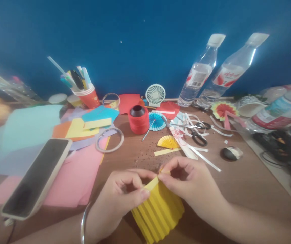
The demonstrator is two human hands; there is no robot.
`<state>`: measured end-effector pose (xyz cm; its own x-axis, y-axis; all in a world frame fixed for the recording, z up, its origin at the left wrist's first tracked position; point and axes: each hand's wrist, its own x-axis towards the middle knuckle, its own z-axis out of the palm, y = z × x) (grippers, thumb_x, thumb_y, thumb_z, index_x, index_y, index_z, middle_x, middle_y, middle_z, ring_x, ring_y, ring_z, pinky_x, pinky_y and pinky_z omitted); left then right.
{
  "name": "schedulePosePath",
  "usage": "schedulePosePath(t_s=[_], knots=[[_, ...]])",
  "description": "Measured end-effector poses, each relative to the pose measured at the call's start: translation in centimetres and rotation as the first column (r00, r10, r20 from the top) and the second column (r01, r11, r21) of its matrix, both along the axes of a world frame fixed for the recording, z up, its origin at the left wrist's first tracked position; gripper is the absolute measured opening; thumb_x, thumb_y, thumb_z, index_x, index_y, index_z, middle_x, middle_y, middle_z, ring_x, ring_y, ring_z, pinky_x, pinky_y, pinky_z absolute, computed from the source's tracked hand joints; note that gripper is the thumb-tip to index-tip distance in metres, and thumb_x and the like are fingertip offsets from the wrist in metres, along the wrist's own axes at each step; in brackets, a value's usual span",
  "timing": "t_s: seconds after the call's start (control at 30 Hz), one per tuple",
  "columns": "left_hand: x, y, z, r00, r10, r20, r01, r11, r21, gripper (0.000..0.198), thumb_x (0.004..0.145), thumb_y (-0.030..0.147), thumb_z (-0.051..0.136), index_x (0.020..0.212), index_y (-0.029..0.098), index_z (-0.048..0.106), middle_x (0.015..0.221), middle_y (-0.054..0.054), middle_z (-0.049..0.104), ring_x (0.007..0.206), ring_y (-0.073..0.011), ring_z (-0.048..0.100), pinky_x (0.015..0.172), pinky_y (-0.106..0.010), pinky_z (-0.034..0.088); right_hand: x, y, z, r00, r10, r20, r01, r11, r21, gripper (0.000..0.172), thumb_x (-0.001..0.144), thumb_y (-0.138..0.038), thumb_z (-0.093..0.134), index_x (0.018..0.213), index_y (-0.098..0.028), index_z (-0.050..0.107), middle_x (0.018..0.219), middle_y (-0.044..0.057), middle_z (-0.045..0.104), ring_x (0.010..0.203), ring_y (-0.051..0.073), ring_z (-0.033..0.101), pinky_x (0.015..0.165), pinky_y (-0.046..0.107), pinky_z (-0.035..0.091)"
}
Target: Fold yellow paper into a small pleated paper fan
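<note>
A sheet of yellow pleated paper (158, 213) hangs between my hands near the front of the table, folded in accordion ridges. My left hand (125, 193) pinches its upper left edge between thumb and fingers; a silver bangle circles that wrist. At the upper right end of the same edge, my right hand (188, 176) pinches the paper with thumb and forefinger. A paler flat strip runs along the top between the two grips. Just beyond my hands lie a small yellow paper fan (168, 142) and a blue pleated rosette (156, 121).
Black-handled scissors (198, 137) lie among white paper strips at right of centre. A red thread spool (138, 122) stands behind. Coloured paper (71, 189), a phone (37, 178) and a tape roll (109, 140) occupy the left. Two bottles (195, 81) stand against the blue wall.
</note>
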<state>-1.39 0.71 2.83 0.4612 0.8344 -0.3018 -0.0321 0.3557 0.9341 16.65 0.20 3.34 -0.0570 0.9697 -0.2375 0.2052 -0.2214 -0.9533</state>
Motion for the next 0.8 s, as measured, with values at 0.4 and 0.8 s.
schedulePosePath(t_s=[0.4, 0.8], knots=[[0.1, -0.06, -0.02, 0.999, -0.047, 0.004, 0.047, 0.999, 0.01, 0.02, 0.073, 0.017, 0.058, 0.055, 0.013, 0.051, 0.11, -0.009, 0.058, 0.089, -0.022, 0.057, 0.072, -0.029, 0.043, 0.03, -0.07, -0.56, 1.0, 0.016, -0.011, -0.015, 0.997, 0.08, 0.008, 0.066, -0.024, 0.062, 0.068, -0.02, 0.056, 0.072, 0.001, 0.064, 0.067, 0.016, 0.058, 0.06, 0.027, 0.045], [0.1, -0.14, -0.1, 0.998, -0.051, 0.023, 0.051, 0.999, 0.01, 0.021, 0.074, 0.017, 0.058, 0.055, 0.013, 0.049, 0.11, -0.009, 0.057, 0.089, -0.0218, 0.056, 0.073, -0.031, 0.043, -0.11, 0.01, -0.47, 0.999, 0.012, -0.036, -0.011, 0.999, 0.045, 0.01, 0.065, -0.025, 0.062, 0.069, -0.02, 0.055, 0.073, 0.001, 0.062, 0.066, 0.014, 0.056, 0.057, 0.025, 0.044]])
